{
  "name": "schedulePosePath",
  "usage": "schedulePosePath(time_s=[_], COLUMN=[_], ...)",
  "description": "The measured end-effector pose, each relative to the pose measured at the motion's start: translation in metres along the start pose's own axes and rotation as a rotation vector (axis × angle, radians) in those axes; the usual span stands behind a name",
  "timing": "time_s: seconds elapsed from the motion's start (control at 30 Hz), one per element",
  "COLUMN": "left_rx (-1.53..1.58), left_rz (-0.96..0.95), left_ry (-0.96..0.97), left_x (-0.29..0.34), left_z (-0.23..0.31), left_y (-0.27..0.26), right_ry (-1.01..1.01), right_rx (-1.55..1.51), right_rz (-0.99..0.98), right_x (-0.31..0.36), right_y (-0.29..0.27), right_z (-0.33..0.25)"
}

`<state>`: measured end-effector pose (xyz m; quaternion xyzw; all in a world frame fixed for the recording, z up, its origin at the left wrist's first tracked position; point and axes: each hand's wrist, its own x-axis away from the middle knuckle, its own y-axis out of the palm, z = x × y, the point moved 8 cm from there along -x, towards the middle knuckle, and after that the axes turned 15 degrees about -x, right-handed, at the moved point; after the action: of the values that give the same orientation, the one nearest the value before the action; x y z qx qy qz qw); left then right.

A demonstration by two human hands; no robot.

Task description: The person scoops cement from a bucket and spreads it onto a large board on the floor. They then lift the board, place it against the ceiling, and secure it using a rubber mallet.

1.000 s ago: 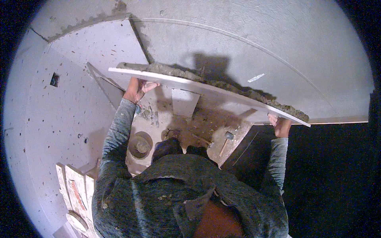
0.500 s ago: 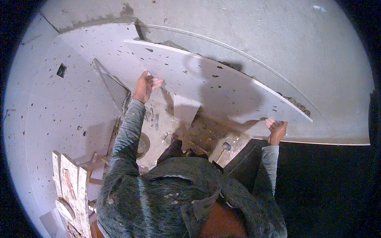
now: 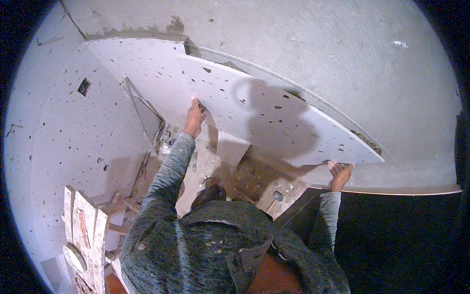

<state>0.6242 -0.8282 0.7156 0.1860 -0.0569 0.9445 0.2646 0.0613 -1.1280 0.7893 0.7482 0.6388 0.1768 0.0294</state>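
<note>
A large white speckled tile (image 3: 235, 100) is set up along the grey plastered wall (image 3: 313, 44), its right end standing a little out from it. Lumps of grey mortar (image 3: 369, 141) show behind its top edge. My left hand (image 3: 195, 119) is at the tile's lower left part, thumb against the face and the other fingers bent, partly hidden. Under the lower right corner, my right hand (image 3: 341, 175) has its fingers curled around the edge. A shadow falls across the middle of the tile.
Matching tiles cover the left wall (image 3: 58, 127), with a square hole (image 3: 84, 86) cut in it. A thin line runs above the held tile. Below are a rough wooden stand (image 3: 88, 230), a mallet-like tool (image 3: 277, 197) and a dark opening (image 3: 391, 235) at right.
The tile's top edge has come closer to the wall, and the mortar gap looks narrower. My left hand has shifted right along the tile, its fingers less spread. My right hand stays at the corner.
</note>
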Motion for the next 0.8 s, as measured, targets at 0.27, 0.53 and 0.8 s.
schedulePosePath(time_s=[0.27,0.53,0.8], left_rx=[-0.017,-0.089,-0.1], left_rz=[0.097,0.065,0.014], left_ry=[0.147,0.156,0.002], left_x=[-0.03,-0.03,-0.018], left_z=[-0.013,-0.01,0.003], left_y=[0.001,0.001,0.005], right_ry=[-0.136,-0.064,-0.089], right_rx=[0.09,0.051,0.043], right_rz=[-0.043,0.014,0.025], right_x=[0.005,0.011,0.023], right_y=[0.009,0.022,0.023], right_z=[-0.01,-0.012,-0.018])
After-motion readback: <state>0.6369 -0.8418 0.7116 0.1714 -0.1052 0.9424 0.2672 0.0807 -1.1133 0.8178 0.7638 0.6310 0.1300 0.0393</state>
